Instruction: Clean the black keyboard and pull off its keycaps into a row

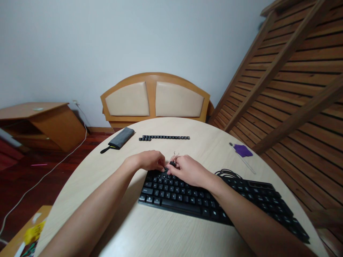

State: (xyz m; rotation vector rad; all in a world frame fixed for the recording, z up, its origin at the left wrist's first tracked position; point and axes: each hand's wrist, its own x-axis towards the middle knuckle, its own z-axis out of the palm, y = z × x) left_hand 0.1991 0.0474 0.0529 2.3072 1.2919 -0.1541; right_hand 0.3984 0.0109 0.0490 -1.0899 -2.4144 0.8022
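A black keyboard lies slanted on the round pale wooden table. My left hand rests curled on the keyboard's far left corner, fingers pressed against the top key row. My right hand sits beside it, pinching a small wire key puller whose loops stick up above a black keycap at the top row. A row of removed black keycaps lies lined up farther back on the table.
A grey pouch with a black strap lies at the back left. A purple-headed brush lies at the right. The keyboard's black cable coils behind it. A wooden headboard stands behind the table, slatted frame at right.
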